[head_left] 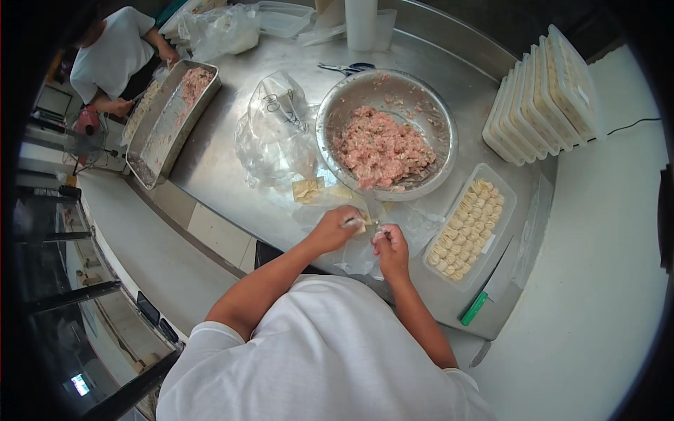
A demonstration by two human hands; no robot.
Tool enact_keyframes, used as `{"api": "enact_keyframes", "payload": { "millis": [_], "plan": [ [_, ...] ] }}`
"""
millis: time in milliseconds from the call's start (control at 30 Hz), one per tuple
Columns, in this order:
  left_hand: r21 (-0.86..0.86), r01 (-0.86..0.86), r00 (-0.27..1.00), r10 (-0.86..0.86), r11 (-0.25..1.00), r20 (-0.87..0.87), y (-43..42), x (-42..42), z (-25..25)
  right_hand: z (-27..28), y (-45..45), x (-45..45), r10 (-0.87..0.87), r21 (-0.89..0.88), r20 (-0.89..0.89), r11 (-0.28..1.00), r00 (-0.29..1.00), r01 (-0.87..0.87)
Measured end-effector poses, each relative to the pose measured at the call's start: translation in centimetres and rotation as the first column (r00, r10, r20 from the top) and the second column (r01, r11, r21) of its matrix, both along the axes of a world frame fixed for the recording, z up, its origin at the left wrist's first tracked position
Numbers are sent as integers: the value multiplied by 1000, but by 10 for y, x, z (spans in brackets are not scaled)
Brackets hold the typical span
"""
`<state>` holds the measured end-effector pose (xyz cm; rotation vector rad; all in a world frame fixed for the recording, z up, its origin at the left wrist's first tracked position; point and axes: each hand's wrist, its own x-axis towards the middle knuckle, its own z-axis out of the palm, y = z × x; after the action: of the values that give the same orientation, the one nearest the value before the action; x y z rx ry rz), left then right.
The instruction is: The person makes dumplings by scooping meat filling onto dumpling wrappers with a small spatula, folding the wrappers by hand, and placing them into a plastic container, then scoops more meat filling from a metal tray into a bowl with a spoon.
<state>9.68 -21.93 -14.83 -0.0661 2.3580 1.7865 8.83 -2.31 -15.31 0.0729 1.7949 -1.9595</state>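
My left hand (337,228) is curled around a pale dumpling wrapper (362,226), just in front of the bowl. In my right hand (391,251) is a flat metal spreader (373,208), its blade pointing toward the bowl's near rim. The large steel bowl (324,151) holds pink minced meat (382,149). More yellowish wrappers (307,189) lie on plastic sheeting to the left of the bowl. A clear plastic tray (507,203) to the right holds rows of pleated dumplings (467,228).
Stacked lidded containers (540,95) stand at the back right. A green-handled knife (475,307) lies near the right edge. Scissors (347,68) and a marked plastic bag (274,123) lie behind. At left, another person (116,52) works beside a long metal tray (168,151) with meat.
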Motion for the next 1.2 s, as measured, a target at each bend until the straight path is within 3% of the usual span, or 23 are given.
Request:
{"api": "enact_keyframes", "payload": {
  "millis": [33,67,133,267,333,433,567,633,800,1000,1033,1067,1100,1167,1200],
  "plan": [
    [224,-143,989,129,964,77,-5,2,-3,-7,1,2,32,118,-30,993,999,-28],
    [215,-144,988,130,966,78,-14,2,-2,-6,0,1,32,109,-29,994,999,-28],
    [553,-451,880,248,701,404,-32,3,1,-6,-3,2,-56,87,-32,995,998,58],
    [391,-398,889,245,830,386,-31,8,49,29,-15,-5,-54,-112,-45,993,998,49],
    [204,-241,971,236,949,49,-17,8,58,52,-28,-13,-38,-228,-79,974,996,19],
    [156,-190,980,196,969,-26,-1,11,57,56,-35,-22,95,-82,-188,990,978,-112],
    [347,-259,965,258,902,50,1,14,61,58,-34,-27,97,-129,-163,984,982,-119],
    [317,-200,980,195,927,49,-3,17,69,63,-31,-26,27,-251,-122,966,992,-57],
    [197,-76,996,64,977,66,-6,16,68,67,-25,-29,52,-239,-104,968,993,-75],
    [335,-178,983,184,925,14,-17,15,51,81,-19,-26,46,-233,-152,969,987,-81],
    [610,-319,947,274,725,170,-27,16,43,82,-19,-23,16,-250,-158,967,987,-56],
    [786,-447,890,301,427,343,-37,16,39,80,-15,-20,13,-251,-158,966,987,-53],
    [786,-446,890,300,428,342,-43,12,50,76,-8,-18,21,-218,-137,975,990,-51],
    [903,-407,884,308,137,351,-56,7,72,69,5,-16,32,-183,-117,982,993,-53],
    [903,-407,883,309,135,352,-61,5,78,65,11,-16,46,-57,-112,997,993,-53]
  ]
}}
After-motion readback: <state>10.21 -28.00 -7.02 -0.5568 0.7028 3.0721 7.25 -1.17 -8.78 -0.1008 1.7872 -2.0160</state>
